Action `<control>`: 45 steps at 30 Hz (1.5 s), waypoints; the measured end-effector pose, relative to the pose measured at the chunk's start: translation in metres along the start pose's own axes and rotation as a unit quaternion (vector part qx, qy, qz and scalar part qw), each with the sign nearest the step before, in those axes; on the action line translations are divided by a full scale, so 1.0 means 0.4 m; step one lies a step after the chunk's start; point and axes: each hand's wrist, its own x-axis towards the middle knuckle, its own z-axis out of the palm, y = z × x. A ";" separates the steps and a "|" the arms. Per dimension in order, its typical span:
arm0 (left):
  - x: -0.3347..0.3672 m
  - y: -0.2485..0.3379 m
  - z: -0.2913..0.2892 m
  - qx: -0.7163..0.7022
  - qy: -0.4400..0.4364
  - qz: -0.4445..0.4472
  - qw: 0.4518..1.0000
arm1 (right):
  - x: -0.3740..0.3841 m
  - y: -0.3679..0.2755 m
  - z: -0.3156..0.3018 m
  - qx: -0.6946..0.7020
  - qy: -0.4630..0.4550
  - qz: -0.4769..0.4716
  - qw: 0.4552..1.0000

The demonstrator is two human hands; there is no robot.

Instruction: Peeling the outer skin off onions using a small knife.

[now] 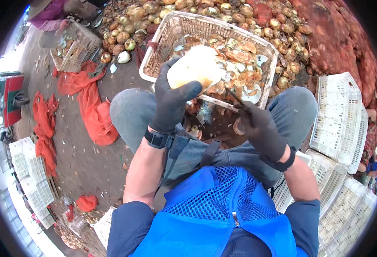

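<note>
Peeled onion (197, 68) sits between fingers (164, 72) and thumb (190, 89) of the left hand (170, 100).

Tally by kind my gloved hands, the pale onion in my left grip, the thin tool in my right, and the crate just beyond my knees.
Left gloved hand and right gloved hand: 2
Pale onion: 1
Thin tool: 1
Crate: 1
Total: 5
</note>
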 end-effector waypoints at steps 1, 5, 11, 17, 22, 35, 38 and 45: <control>-0.003 -0.001 -0.006 0.001 0.002 -0.001 1.000 | -0.005 -0.018 -0.011 -0.002 0.004 0.037 0.999; -0.003 -0.005 -0.036 0.143 -0.018 0.027 0.989 | 0.052 -0.092 -0.054 -0.039 -0.003 -0.067 0.997; -0.001 -0.011 -0.037 0.246 -0.044 0.081 0.965 | 0.083 -0.087 -0.064 -0.103 0.014 -0.103 0.989; 0.002 -0.001 -0.026 0.273 -0.056 0.087 0.956 | 0.096 -0.062 -0.055 -0.123 -0.003 -0.123 0.985; 0.003 -0.020 -0.034 0.333 -0.011 0.120 0.935 | 0.101 -0.073 -0.044 -0.248 0.029 -0.103 0.963; 0.004 -0.008 -0.004 0.432 0.066 0.185 0.880 | 0.172 -0.035 0.020 -0.260 0.071 -0.110 0.957; 0.009 -0.009 0.000 0.428 0.081 0.186 0.881 | 0.196 -0.002 0.054 -0.234 0.086 -0.108 0.962; 0.018 -0.029 -0.029 0.498 0.083 0.281 0.816 | 0.225 -0.019 0.087 -0.106 0.025 0.003 0.994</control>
